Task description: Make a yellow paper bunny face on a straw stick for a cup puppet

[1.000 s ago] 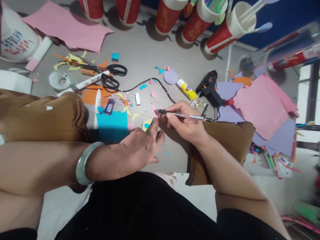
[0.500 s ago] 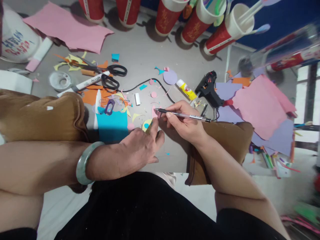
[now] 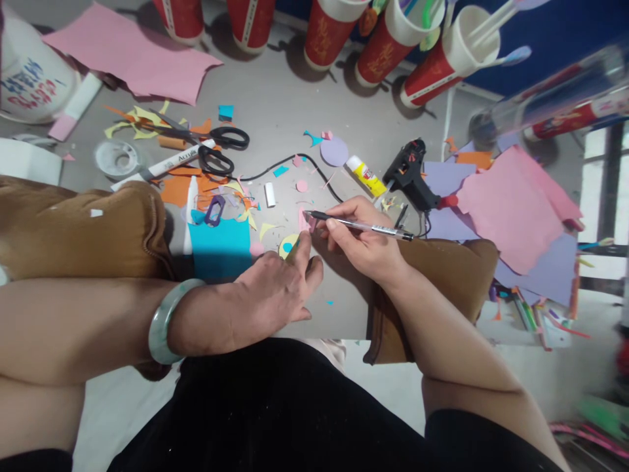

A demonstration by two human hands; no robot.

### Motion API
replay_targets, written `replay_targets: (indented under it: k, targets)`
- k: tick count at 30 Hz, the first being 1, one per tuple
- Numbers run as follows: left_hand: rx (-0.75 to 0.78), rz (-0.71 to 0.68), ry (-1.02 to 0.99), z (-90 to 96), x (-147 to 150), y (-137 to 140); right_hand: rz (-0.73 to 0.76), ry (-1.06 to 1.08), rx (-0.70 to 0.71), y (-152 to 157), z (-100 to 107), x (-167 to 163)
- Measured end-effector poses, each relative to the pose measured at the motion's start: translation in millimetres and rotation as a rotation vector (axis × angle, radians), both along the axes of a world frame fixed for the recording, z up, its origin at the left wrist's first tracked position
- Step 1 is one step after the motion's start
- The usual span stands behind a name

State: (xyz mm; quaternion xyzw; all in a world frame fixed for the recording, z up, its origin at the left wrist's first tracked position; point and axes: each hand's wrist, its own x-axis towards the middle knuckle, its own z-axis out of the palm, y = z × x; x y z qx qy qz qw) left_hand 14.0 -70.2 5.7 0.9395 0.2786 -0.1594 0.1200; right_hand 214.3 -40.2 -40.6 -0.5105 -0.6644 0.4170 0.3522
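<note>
A black-tipped clear ballpoint pen [image 3: 363, 225] is gripped in my right hand [image 3: 366, 246], its tip over a small pink paper piece [image 3: 303, 219]. My left hand [image 3: 275, 285] lies palm down, fingers apart, with the index fingertip touching the lower edge of that pink piece. Partly under the left fingers is a yellow paper round [image 3: 286, 248] with a blue dot. Left of it lies a blue paper sheet [image 3: 221, 246], partly covered by the left hand. A small white block [image 3: 270, 195] and a pink paper dot [image 3: 301, 186] lie just beyond the hands.
Black-handled scissors [image 3: 216, 149], a white marker [image 3: 171, 164] and a tape roll [image 3: 118, 158] lie at left among paper scraps. A glue stick [image 3: 366, 176] and black glue gun [image 3: 411, 174] are at right. Red paper cups [image 3: 330, 33] line the back.
</note>
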Motion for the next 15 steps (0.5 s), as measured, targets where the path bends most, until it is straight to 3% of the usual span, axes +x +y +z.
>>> replay_targets:
  k: [8, 15]
  targets:
    - [-0.011, 0.031, -0.033, -6.7, -2.0, -2.8, 0.0, -0.052, 0.046, 0.4, 2.0, 1.0]
    - [-0.051, 0.056, -0.057, -14.4, -3.7, -4.4, -0.23, 0.065, 0.344, 2.4, -1.8, 1.1]
